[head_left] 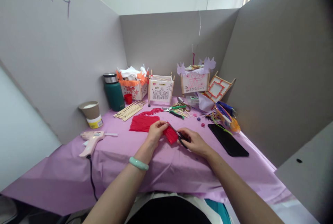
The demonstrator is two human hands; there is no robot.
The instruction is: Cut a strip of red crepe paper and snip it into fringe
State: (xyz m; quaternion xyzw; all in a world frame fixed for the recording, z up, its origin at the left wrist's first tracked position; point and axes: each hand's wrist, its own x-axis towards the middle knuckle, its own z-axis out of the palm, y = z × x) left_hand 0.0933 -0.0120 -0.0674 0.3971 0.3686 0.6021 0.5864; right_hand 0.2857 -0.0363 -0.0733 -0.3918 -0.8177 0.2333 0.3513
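Red paper (170, 134) pinched in left hand (156, 132) above purple table (166, 168); right hand (195, 142) grips black scissors (179, 136), blades at paper's edge. More red paper (140, 122) lies just behind, glue gun (91, 140) left.

A paper piece (170, 134) is sitting between the left hand (156, 132) and right hand (194, 142), scissors (179, 136) lying in the right. A glue gun (91, 140) is lying well left of the left hand, a phone (227, 140) just right of the right hand. Behind them a stick bundle (129, 110), cutters (175, 109) and a flask (113, 92) are resting.
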